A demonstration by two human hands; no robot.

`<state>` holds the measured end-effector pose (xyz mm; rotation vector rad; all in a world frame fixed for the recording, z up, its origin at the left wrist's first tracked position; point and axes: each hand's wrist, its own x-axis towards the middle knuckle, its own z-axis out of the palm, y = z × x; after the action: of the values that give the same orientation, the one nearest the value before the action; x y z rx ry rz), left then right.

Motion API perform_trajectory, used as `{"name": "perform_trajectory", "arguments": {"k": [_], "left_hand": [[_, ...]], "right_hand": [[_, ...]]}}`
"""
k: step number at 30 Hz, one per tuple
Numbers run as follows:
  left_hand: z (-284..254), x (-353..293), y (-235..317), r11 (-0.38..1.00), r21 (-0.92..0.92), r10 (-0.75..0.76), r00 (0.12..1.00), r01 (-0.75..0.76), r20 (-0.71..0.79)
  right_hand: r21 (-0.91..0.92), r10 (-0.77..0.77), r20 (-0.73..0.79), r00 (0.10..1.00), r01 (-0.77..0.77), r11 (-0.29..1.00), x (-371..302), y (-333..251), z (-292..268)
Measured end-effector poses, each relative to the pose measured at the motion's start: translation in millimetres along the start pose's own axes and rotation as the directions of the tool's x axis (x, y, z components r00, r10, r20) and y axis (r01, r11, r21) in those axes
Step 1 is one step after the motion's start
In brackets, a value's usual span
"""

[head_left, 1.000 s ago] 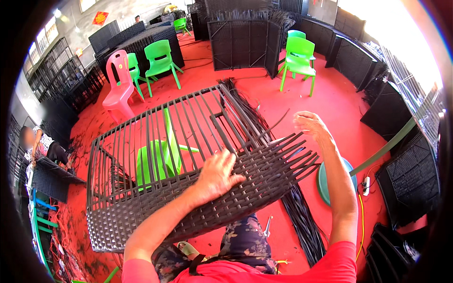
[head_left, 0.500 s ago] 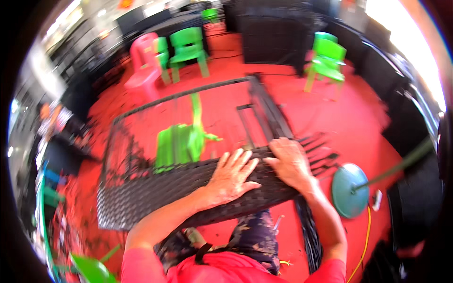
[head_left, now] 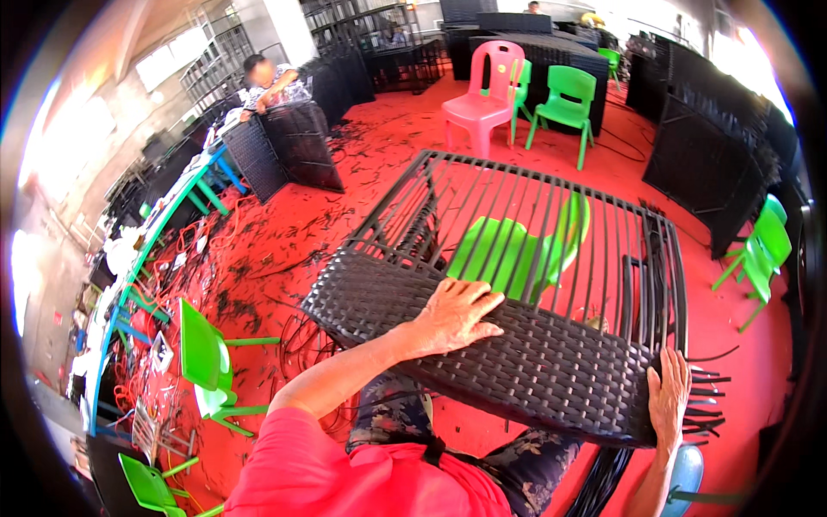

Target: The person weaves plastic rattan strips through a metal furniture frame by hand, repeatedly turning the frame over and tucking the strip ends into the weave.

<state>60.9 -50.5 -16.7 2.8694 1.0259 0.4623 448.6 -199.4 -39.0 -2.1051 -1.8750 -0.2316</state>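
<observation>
Across my lap lies a black frame (head_left: 551,181) strung with long parallel strips. Its near part is a tightly woven black rattan band (head_left: 534,362). My left hand (head_left: 457,317) rests palm down on the far side of this weave, fingers spread. At the band's right end, my right hand (head_left: 669,392) lies along the edge with fingers stretched out, touching the side. Loose strip ends (head_left: 706,401) poke out just beyond it. Through the bare strips a green chair (head_left: 495,254) shows under the frame. A bundle of black strips (head_left: 599,482) hangs down beside my right leg.
A pink chair (head_left: 482,99) and green chairs (head_left: 564,95) stand beyond the frame; more green chairs (head_left: 202,345) are at left. Black scraps litter the red floor (head_left: 267,284). A person (head_left: 276,86) handles dark panels at far left. A blue-green round base (head_left: 685,478) sits lower right.
My view has swung to the left. My right hand has shifted from the top of the weave to its right edge, while my left hand stays on the band.
</observation>
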Motion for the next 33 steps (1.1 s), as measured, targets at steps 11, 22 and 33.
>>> {"name": "perform_trajectory", "arguments": {"k": [11,22,33], "left_hand": [[-36.2,-59.6,-125.0,0.926,-0.301,-0.344,0.837,0.228,-0.426],[-60.5,-102.3,-227.1,0.154,-0.472,-0.946,0.267,0.868,0.183],[-58.9,-72.7,-214.5,0.624,-0.294,-0.778,0.613,0.724,-0.141]], "right_hand": [[0.045,0.016,0.041,0.999,-0.018,0.999,1.1,-0.4,0.0],[0.029,-0.034,0.006,0.999,0.034,0.999,2.4,1.7,4.9],[-0.008,0.005,-0.046,0.999,-0.005,1.0,-8.3,3.0,-9.0]]}}
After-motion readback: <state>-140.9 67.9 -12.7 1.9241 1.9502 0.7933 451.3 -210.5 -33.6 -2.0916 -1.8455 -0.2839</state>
